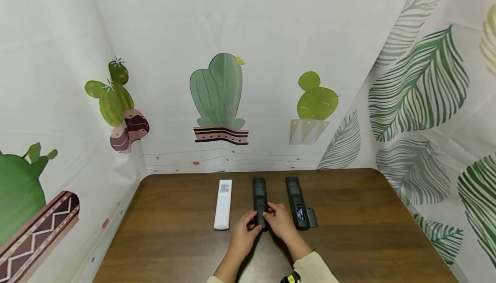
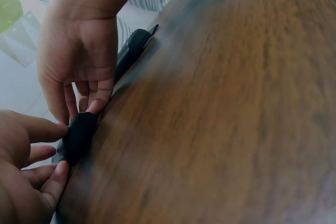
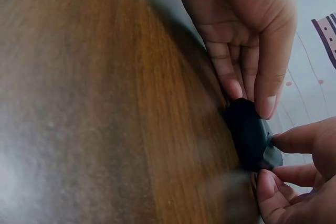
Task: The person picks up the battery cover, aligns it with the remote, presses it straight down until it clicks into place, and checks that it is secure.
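Note:
A black remote control [image 1: 260, 197] lies back up in the middle of the table. My left hand [image 1: 243, 233] grips its near end from the left, thumb and fingers against the sides. From the right, my right hand [image 1: 280, 220] pinches the same remote, thumb on its back over the lower part. In the left wrist view, the near end of the black remote [image 2: 80, 136] shows between both hands. The right wrist view also has the remote [image 3: 249, 135] between the fingertips. Whether its battery cover is shifted cannot be seen.
Left of the hands lies a white remote [image 1: 222, 205], back up. To the right is another black remote [image 1: 294, 192], its battery bay open with blue batteries [image 1: 300, 213] inside. A loose battery cover [image 1: 311, 217] lies beside it. The wooden table [image 1: 166, 227] meets a printed curtain [image 1: 267, 102].

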`<move>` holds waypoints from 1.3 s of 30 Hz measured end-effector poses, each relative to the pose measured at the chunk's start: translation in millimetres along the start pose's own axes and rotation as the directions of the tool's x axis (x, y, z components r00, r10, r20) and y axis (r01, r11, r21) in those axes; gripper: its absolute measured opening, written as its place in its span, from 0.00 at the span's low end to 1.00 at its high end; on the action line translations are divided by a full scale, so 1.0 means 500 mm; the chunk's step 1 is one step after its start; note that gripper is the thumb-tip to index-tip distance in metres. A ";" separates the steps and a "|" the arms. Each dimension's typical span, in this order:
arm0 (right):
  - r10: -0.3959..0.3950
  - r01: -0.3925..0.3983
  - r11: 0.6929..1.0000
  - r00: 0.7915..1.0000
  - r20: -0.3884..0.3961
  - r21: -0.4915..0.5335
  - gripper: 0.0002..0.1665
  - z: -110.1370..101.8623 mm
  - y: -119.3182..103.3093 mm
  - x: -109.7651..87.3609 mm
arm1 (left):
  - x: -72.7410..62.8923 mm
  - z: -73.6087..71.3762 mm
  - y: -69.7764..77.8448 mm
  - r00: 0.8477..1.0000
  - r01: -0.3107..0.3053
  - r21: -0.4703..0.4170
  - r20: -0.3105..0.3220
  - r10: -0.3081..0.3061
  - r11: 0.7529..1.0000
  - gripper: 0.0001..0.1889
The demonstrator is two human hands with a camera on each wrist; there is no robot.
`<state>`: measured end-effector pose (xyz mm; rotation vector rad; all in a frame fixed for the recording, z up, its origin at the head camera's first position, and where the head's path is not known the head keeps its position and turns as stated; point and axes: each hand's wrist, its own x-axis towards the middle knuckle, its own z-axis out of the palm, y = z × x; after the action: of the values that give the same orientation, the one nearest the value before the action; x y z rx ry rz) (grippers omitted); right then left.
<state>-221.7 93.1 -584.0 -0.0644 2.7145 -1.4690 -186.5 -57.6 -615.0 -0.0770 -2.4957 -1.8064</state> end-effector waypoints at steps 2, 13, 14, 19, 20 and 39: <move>-0.001 0.001 1.000 1.000 -0.005 -0.004 0.28 0.000 0.001 0.000 | 0.000 0.000 0.002 1.000 0.003 -0.006 0.001 -0.003 1.000 0.25; -0.009 0.009 1.000 1.000 -0.019 0.013 0.28 0.001 -0.002 -0.008 | 0.000 0.003 -0.002 0.999 -0.020 -0.051 -0.033 0.019 0.998 0.25; -0.010 0.010 1.000 1.000 -0.019 0.014 0.28 0.001 -0.002 -0.009 | 0.000 0.003 -0.002 0.999 -0.015 -0.052 -0.033 0.013 0.999 0.25; -0.007 0.008 1.000 1.000 -0.021 0.022 0.28 0.000 -0.004 -0.010 | 0.001 0.002 0.002 0.999 0.034 -0.079 -0.029 -0.036 0.996 0.26; -0.008 0.008 1.000 1.000 -0.020 0.026 0.28 -0.001 -0.004 -0.010 | 0.001 0.002 0.003 0.998 0.048 -0.100 -0.029 -0.051 0.994 0.27; -0.058 0.063 0.992 0.997 -0.049 0.113 0.15 -0.020 -0.006 -0.016 | -0.005 0.002 0.039 0.982 0.056 -0.253 -0.161 -0.099 0.966 0.15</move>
<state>-214.5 100.2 -576.0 -0.1109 2.6796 -1.6589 -182.6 -50.8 -597.0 0.1621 -2.1773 -2.0503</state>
